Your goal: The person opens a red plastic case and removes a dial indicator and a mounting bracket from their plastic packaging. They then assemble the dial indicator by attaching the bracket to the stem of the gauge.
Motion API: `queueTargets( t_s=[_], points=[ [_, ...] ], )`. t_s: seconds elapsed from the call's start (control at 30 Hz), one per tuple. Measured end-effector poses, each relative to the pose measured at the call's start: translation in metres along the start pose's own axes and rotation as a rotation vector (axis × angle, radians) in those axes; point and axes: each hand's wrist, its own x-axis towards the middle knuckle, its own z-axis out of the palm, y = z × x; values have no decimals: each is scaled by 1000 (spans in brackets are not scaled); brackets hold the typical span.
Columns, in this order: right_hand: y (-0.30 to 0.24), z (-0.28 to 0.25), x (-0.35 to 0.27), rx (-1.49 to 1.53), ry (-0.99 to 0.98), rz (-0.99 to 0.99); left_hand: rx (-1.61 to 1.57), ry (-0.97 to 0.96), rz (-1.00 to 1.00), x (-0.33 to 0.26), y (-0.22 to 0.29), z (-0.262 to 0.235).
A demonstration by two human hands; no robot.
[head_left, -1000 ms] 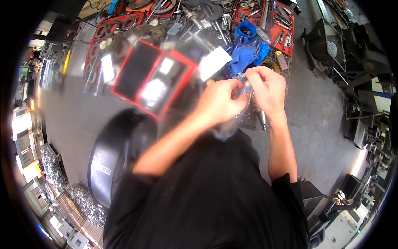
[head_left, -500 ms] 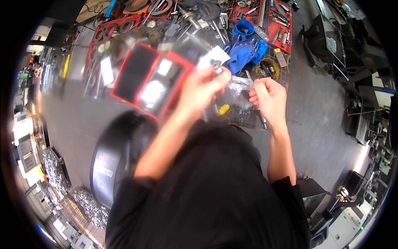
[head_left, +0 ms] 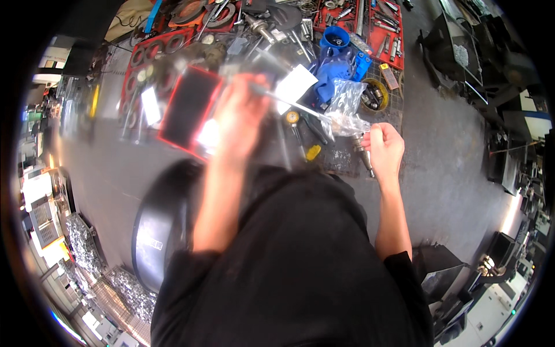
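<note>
My left hand is smeared by motion over the red-edged dark tray. A long thin metal rod runs from its fingers to the right, its far end at a crumpled clear plastic bag. Whether that end is inside the bag or just touching it, I cannot tell. My right hand is closed, pinching the bag's lower right edge. Under the rod lie a dial gauge and a yellow piece. Beside the right hand's fingers is a dark metal tool holder.
A white paper sheet, a blue cloth, a blue cup and a yellow round tub crowd the bench. Red trays of cutters stand at the back. Near my left arm is a black round-edged object.
My left hand has moved left, away from my right hand, and the rod now shows stretched between them. The bag has spread upward; my right hand has shifted slightly down.
</note>
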Motion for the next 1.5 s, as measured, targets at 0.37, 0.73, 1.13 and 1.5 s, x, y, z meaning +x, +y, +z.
queueTargets(
  t_s=[0.37,0.73,1.13,1.5],
  points=[
    [41,8,48,222,-104,161,-105,-29,3,-5,12,-1],
    [-29,10,-7,128,-553,-16,38,-217,8,-24,10,-1],
    [-19,38,-41,-18,-565,-182,464,-548,51,-51,9,25],
    [-48,32,-32,173,-576,-341,530,-653,31,-65,-5,21]
  ],
)
